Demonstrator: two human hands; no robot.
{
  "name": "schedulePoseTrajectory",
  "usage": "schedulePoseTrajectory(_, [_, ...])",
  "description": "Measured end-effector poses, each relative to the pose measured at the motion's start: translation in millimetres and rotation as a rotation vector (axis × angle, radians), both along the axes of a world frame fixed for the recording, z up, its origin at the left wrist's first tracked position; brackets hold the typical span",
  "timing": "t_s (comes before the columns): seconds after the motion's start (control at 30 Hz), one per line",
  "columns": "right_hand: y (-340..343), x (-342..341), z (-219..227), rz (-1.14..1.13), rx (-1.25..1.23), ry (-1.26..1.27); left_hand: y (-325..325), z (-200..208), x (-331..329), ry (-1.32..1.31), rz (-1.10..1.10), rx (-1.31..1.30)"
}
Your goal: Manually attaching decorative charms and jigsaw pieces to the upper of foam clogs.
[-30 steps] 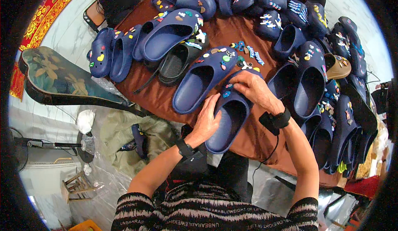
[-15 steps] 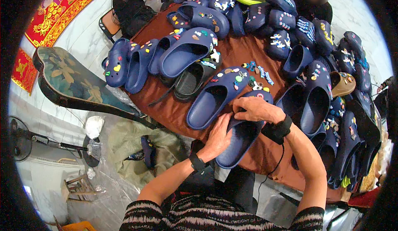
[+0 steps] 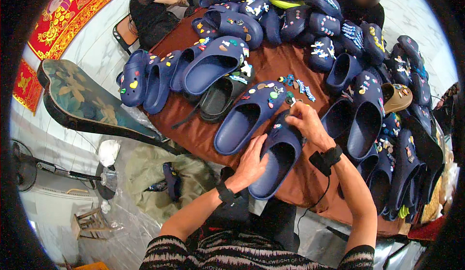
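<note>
A navy clog (image 3: 277, 166) lies before me on the brown cloth, its heel toward me. My left hand (image 3: 249, 166) grips the clog's left side, fingers along the outside and thumb at the opening. Over its toe is my right hand (image 3: 308, 127), fingers curled and tips pinched together; what they hold, if anything, is too small to make out. The hand hides part of the toe. Loose shoe charms (image 3: 301, 89) lie just beyond. Left of this clog rests another navy clog (image 3: 244, 117) with colourful charms on its toe.
Many decorated navy clogs (image 3: 365, 119) crowd the table's right and far sides, with a tan clog (image 3: 398, 98) among them. A black clog (image 3: 218, 100) lies left. Two people (image 3: 152, 13) sit beyond. A floral-backed chair (image 3: 92, 95) and a fan (image 3: 24, 166) stand left.
My right hand has moved from the clog's opening edge up toward its toe and the loose charms. My left hand has stayed on the clog's side, shifting slightly toward me.
</note>
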State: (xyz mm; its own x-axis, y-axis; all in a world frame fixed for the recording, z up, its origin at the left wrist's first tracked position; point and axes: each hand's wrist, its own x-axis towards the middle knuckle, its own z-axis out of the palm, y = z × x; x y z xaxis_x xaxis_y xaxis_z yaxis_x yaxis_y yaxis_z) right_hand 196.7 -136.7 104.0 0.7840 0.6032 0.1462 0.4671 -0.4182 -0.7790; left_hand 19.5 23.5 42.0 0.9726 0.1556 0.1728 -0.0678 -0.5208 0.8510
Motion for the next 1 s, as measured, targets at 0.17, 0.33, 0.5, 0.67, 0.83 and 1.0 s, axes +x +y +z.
schedulePoseTrajectory(0.17, [-22,20,-10,-0.165,0.064,0.022,9,51,-22,-0.058,-0.026,0.070])
schedulePoseTrajectory(0.33, [-34,41,-25,-0.266,0.093,-0.044,0,149,-58,-0.183,-0.360,-0.503])
schedulePoseTrajectory(0.5, [-31,67,-39,-0.309,0.116,0.026,-35,221,-72,-0.012,-1.205,-1.546])
schedulePoseTrajectory(0.67, [-32,73,-39,-0.316,0.037,-0.054,-93,212,-74,-0.300,-1.198,-1.707])
schedulePoseTrajectory(0.83, [-33,73,-41,-0.319,0.030,-0.074,-124,196,-61,-0.854,-1.237,-1.607])
schedulePoseTrajectory(1.0, [-20,73,-47,-0.327,-0.028,-0.114,-122,196,-55,-0.959,-1.183,-1.630])
